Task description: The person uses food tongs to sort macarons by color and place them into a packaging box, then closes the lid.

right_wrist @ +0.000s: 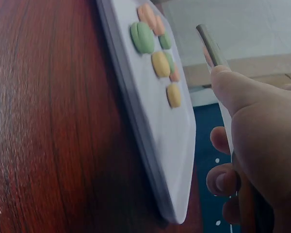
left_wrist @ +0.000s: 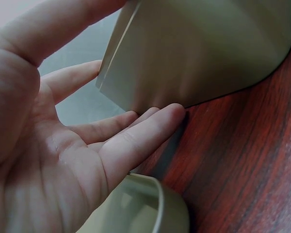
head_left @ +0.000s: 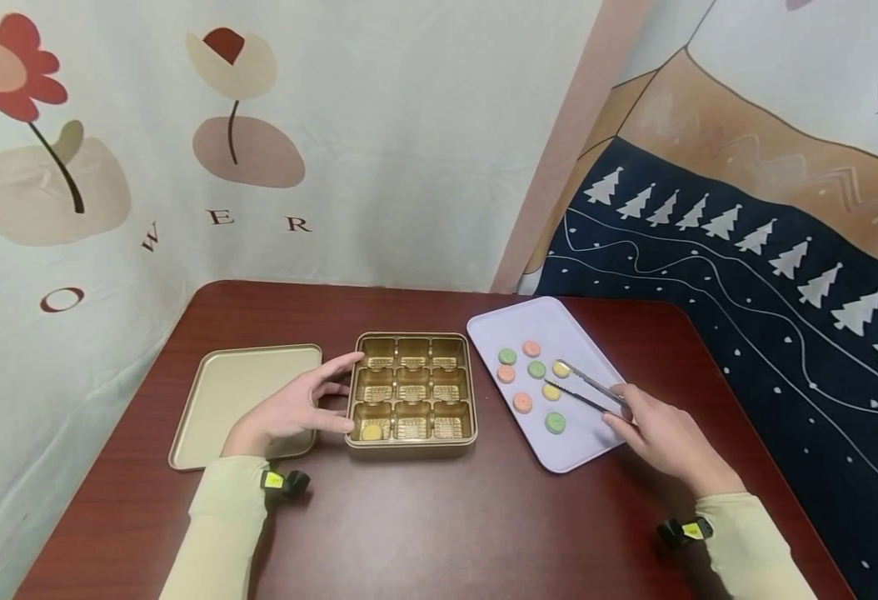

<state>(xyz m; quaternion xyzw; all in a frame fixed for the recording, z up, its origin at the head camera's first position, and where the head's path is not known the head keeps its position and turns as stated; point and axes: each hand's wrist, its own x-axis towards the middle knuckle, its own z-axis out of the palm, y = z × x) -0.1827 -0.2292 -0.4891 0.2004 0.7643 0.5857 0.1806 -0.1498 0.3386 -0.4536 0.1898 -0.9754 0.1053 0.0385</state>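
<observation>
My left hand (head_left: 296, 408) steadies a gold square box (head_left: 412, 451), its thumb and extended fingertips against the left side. Inside, the box has a grid of several compartments; a yellow macaron (head_left: 372, 432) lies in the front-left one. My right hand (head_left: 667, 437) grips metal tongs (head_left: 596, 386) over a pale lilac tray (head_left: 559, 321). The spread tong tips overlap two yellow macarons in the head view; in the right wrist view the tongs (right_wrist: 212, 46) appear raised above the tray. Green macarons (head_left: 555, 422) and pink macarons (head_left: 522, 402) lie around them.
A gold lid (head_left: 251, 375) lies to the left of the box, partly under my left forearm and hand. All stands on a dark red wooden table (head_left: 439, 525). A printed curtain (head_left: 409, 150) hangs behind the table's far edge.
</observation>
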